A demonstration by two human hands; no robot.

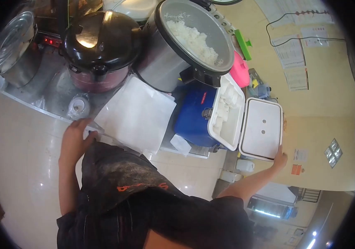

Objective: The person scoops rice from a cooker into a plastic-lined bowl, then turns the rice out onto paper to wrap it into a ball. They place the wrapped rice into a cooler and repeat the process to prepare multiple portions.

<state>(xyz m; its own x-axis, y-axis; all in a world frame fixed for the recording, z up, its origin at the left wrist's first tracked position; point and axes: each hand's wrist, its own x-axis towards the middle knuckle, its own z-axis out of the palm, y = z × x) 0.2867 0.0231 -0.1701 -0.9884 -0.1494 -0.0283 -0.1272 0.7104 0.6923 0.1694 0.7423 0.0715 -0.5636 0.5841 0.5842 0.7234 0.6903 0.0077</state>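
Note:
My right hand (280, 160) grips the edge of the white lid (262, 128) of a blue cooler box (192, 114); the lid stands raised and swung back. Inside the cooler are several white wrapped bundles, with some bare white interior beside them. My left hand (76, 137) rests at the metal counter's (49, 108) front edge, thumb and fingers apart. Beside it lie a stack of white paper sheets (138, 114) and a roll in clear plastic (78, 107). What lies beneath its fingertips is partly hidden.
A large open rice cooker (161, 62) holds white rice (194, 41). Left of it are a black-lidded cooker (100, 43) and a steel pot (20, 62). A pink item (239, 69) and a green one (242, 45) sit behind the cooler. Papers (287, 52) and a cable hang on the wall.

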